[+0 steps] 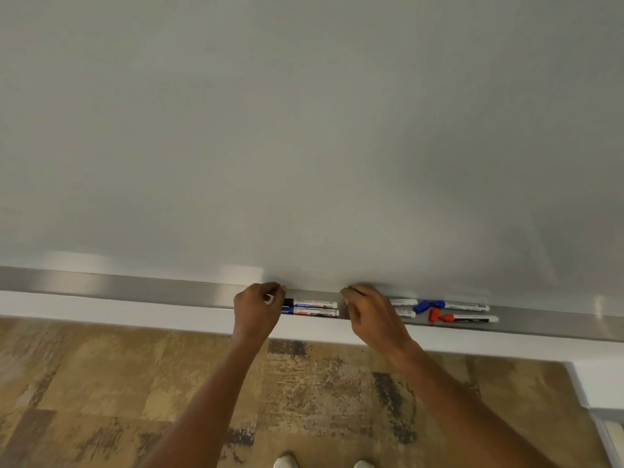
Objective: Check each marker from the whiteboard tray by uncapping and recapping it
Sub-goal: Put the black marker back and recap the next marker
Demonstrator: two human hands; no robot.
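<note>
Pickup step: left hand (258, 309) pinches black marker (314, 304) end in tray (135, 287). Right hand (369, 314) curled beside marker, hold unclear. Next: lift, uncap.

Two white markers (404, 302) half behind right hand (369, 314); labels (312, 304) blurred; shoes (286, 462) cropped

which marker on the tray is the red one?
The red marker at the far right of the tray, front row. Behind it lies a blue marker; by the left hand lie a black-capped marker and a blue-capped marker.
</note>
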